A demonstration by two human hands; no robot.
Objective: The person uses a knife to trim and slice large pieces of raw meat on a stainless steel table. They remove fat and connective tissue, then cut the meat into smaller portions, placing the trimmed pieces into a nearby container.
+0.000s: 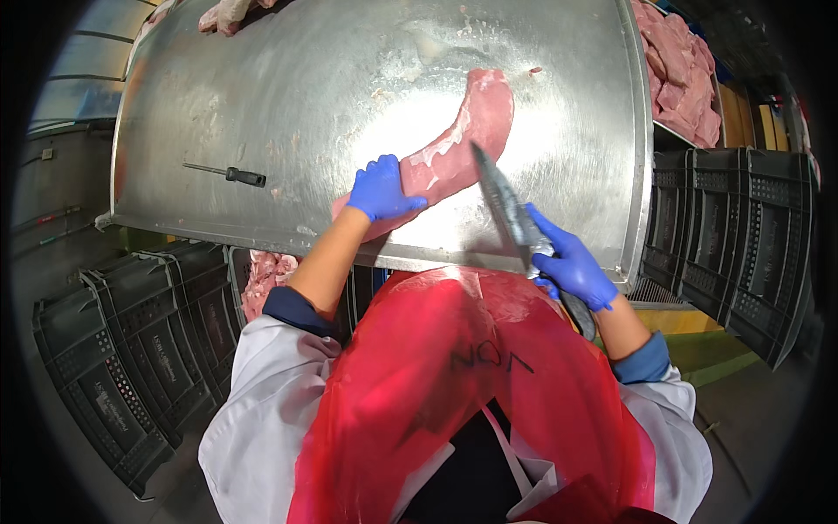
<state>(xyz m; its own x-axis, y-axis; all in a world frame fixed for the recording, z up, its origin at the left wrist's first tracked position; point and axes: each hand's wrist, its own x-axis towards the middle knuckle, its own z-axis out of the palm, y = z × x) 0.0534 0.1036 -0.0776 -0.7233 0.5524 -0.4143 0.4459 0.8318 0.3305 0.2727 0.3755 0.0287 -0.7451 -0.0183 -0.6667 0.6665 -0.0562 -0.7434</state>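
Two blue-gloved hands work over one metal worktop [305,122]. The left grip [384,189] clasps one long meat strip [458,162] across its width, fingers at the far edge and thumb at the near edge; the strip lies on the worktop under this grip and curves away to its right. The right grip [569,267] is closed around the dark handle of one knife [504,201], whose blade points forward and left of that grip, its tip over the strip; whether they touch I cannot tell. Left of the left grip lies one slim tool [244,177] with a black handle. Beyond and right of the right grip sits one heap of meat [679,79], its overlapping pieces too many to count.
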